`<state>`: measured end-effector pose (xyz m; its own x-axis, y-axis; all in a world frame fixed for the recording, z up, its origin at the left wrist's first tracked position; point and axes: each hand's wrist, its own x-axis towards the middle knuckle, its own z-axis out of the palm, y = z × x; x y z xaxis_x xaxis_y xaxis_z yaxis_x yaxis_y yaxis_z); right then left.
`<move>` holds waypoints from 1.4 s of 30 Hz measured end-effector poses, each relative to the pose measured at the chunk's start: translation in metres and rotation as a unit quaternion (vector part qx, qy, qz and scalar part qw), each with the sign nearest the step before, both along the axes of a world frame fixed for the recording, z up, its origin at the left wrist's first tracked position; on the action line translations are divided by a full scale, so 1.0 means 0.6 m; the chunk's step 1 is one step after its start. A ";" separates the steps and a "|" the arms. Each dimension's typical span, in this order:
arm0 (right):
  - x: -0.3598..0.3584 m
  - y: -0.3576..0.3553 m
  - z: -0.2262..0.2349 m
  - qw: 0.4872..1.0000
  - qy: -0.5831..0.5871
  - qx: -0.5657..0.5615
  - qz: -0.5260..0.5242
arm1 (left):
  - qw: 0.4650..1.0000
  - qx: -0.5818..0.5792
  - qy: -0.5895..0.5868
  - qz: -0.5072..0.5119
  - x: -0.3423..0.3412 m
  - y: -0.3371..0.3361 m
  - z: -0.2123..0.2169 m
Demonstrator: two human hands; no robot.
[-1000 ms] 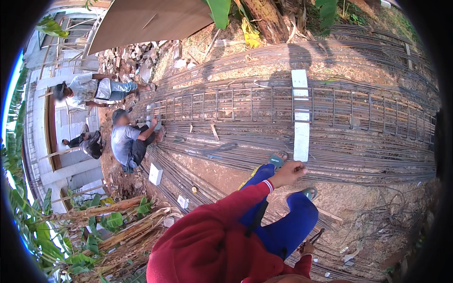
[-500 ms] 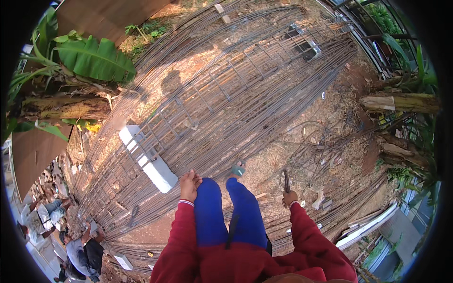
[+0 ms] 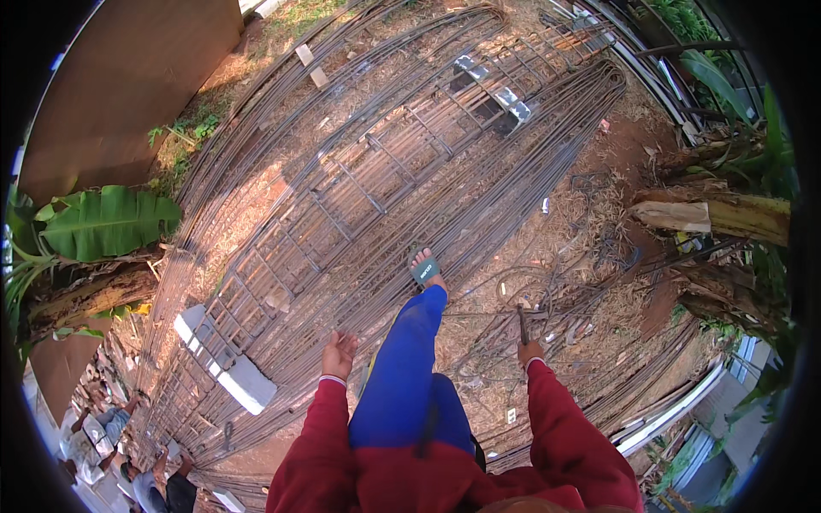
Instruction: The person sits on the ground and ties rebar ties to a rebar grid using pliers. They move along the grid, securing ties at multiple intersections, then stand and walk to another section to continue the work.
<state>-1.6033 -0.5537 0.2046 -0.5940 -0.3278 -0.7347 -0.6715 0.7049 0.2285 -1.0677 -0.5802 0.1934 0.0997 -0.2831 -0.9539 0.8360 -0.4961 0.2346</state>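
Observation:
My left hand (image 3: pixel 339 356) is held out low in front of me, fingers loosely apart and nothing in it. My right hand (image 3: pixel 530 351) grips a slim dark hand tool (image 3: pixel 523 325), pointing away from me; its exact kind cannot be made out. Long steel reinforcing bars (image 3: pixel 479 218) lie in bundles across the ground before me. Over them rests a ladder-like rebar cage (image 3: pixel 368 192), propped on a white block (image 3: pixel 246 386) near and a black-and-white block (image 3: pixel 513 104) far. My sandalled foot (image 3: pixel 425 267) is at the edge of the bars.
Banana trunks (image 3: pixel 718 214) and scattered bent bars (image 3: pixel 590 291) lie to the right. At the left are a banana leaf (image 3: pixel 111 224), a brown panel (image 3: pixel 128 94) and people (image 3: pixel 154 483) low down. Two small wood pieces (image 3: pixel 312 67) sit on the far bars.
I have stepped forward, one leg now stretched toward the bars. The cage and white block have shifted left and down in view. My left hand's fingers have loosened; the right hand keeps the tool.

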 end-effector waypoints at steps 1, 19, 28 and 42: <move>-0.025 -0.015 0.022 0.999 0.019 0.027 0.015 | 0.999 0.014 -0.002 0.029 -0.029 -0.009 -0.007; -0.014 -0.881 -0.015 0.815 -0.139 -0.255 0.501 | 0.947 -0.053 0.058 0.312 -0.360 -0.496 -0.111; 0.015 -1.103 -0.175 0.678 -0.143 -0.054 0.719 | 0.894 0.042 -0.043 0.445 -0.372 -0.637 -0.204; 0.000 -1.174 -0.219 0.668 -0.182 0.033 0.721 | 0.808 0.011 -0.024 0.588 -0.390 -0.675 -0.247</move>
<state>-1.6034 -1.2583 0.0733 0.5260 -0.3250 -0.7859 -0.6609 -0.7378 -0.1372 -1.3016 -0.9850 0.0452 0.3236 0.0519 -0.9448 0.7226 0.6311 0.2821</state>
